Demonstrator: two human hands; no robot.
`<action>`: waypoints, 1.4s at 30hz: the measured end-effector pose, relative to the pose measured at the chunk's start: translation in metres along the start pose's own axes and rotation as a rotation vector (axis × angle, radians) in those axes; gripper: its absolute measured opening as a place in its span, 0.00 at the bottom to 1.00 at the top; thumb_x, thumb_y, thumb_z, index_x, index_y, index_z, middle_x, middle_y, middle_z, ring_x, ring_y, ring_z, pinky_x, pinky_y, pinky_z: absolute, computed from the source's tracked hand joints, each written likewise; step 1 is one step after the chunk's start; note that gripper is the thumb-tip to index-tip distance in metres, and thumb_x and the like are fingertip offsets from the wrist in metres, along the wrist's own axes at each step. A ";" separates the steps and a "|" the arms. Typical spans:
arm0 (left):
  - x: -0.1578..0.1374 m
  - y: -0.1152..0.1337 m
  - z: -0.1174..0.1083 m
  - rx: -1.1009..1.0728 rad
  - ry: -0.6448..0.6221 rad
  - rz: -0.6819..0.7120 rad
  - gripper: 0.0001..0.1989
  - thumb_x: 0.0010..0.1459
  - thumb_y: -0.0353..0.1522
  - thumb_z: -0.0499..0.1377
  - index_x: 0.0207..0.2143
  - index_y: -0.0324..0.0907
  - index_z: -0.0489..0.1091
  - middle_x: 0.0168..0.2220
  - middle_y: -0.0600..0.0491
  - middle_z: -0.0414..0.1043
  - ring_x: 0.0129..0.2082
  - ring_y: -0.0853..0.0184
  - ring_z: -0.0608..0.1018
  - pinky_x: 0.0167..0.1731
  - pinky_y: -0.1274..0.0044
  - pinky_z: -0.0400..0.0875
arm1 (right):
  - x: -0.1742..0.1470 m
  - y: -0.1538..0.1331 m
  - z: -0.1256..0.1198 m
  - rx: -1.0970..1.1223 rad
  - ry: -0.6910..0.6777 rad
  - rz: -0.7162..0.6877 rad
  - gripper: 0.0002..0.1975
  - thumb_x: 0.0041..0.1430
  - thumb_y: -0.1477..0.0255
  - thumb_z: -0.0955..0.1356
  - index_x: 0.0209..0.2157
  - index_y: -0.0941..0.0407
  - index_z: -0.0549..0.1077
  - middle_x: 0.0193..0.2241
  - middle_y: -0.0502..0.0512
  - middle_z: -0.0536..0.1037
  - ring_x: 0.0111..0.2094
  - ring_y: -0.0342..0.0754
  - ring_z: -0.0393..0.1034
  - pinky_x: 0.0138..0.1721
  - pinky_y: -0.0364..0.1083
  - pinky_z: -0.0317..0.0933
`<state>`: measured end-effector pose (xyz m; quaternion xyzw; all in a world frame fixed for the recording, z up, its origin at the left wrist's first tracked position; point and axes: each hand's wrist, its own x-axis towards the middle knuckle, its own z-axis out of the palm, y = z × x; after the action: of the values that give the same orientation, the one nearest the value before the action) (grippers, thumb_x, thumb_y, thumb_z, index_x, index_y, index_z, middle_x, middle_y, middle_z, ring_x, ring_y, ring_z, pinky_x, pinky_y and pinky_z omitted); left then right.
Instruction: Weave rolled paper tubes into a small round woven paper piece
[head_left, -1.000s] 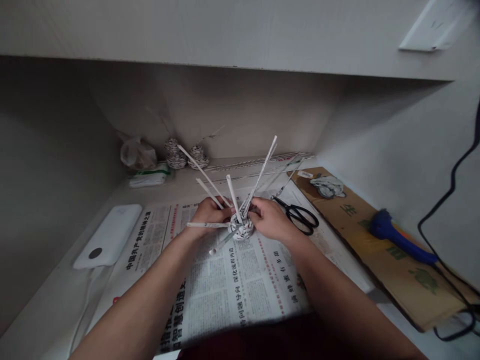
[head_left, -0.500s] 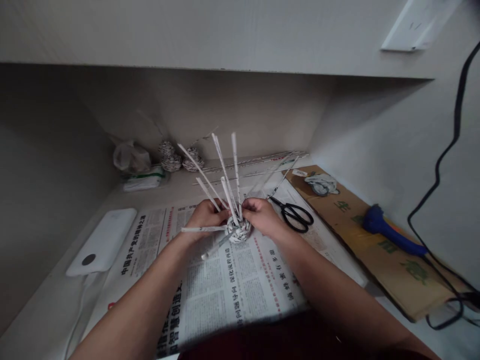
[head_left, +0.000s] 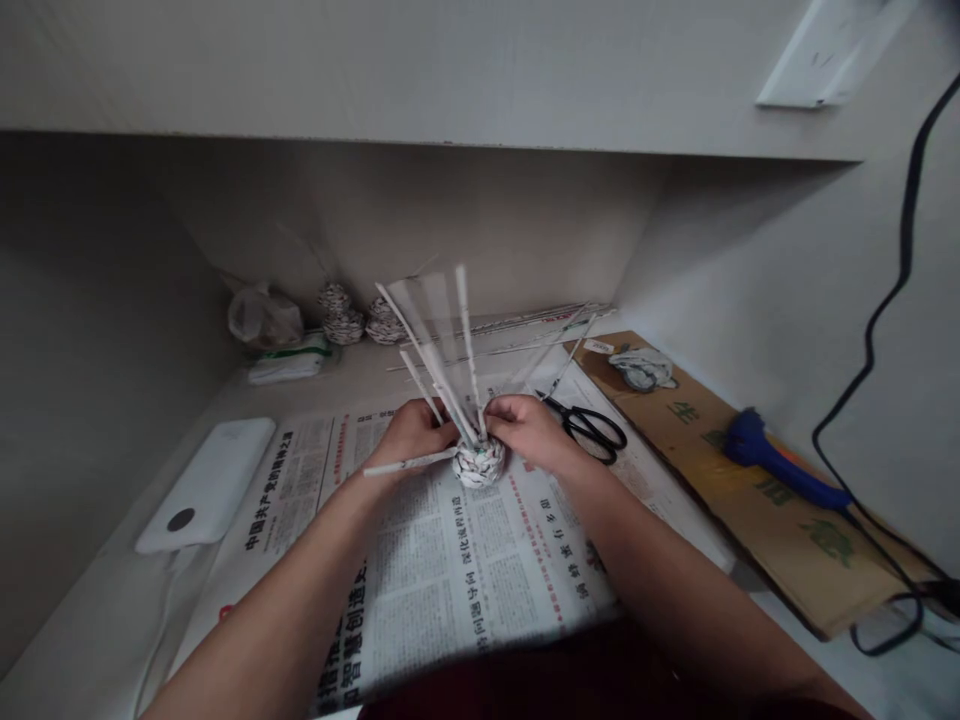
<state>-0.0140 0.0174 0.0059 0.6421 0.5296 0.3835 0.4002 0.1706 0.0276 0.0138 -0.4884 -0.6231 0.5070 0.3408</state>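
Observation:
A small round weave of rolled newspaper (head_left: 478, 465) sits between my hands over the spread newspaper (head_left: 420, 570). Several paper tubes (head_left: 463, 330) rise from its top, some smeared by motion, and one sticks out to the left. My left hand (head_left: 412, 428) is closed at the weave's left upper side, its fingertips among the tube bases. On the right, my right hand (head_left: 525, 425) pinches by the base of an upright tube at the weave's rim. The fingers of both hands partly hide what they grip.
Black scissors (head_left: 592, 430) lie right of my right hand. Cardboard (head_left: 795, 560) carries a blue glue gun (head_left: 780, 470) and a crumpled bundle (head_left: 643, 368). A white power bank (head_left: 210, 485) lies left. Woven balls (head_left: 343, 325) and a plastic bag (head_left: 264, 315) stand behind, beneath an overhanging shelf (head_left: 450, 140).
The tube that pointed toward me at lower left has swung up and away, now blurred among the upright ones. Both hands stay nearly in place on the weave.

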 end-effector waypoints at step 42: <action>-0.003 0.008 0.003 -0.277 0.072 -0.156 0.15 0.38 0.31 0.70 0.32 0.37 0.77 0.29 0.48 0.79 0.27 0.65 0.78 0.29 0.75 0.72 | -0.004 0.000 -0.005 -0.164 -0.021 -0.182 0.04 0.49 0.72 0.71 0.29 0.57 0.74 0.24 0.47 0.74 0.26 0.42 0.67 0.28 0.40 0.61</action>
<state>-0.0088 0.0132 0.0121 0.5234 0.5341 0.4435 0.4941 0.1765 0.0256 0.0152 -0.4508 -0.7079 0.4263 0.3377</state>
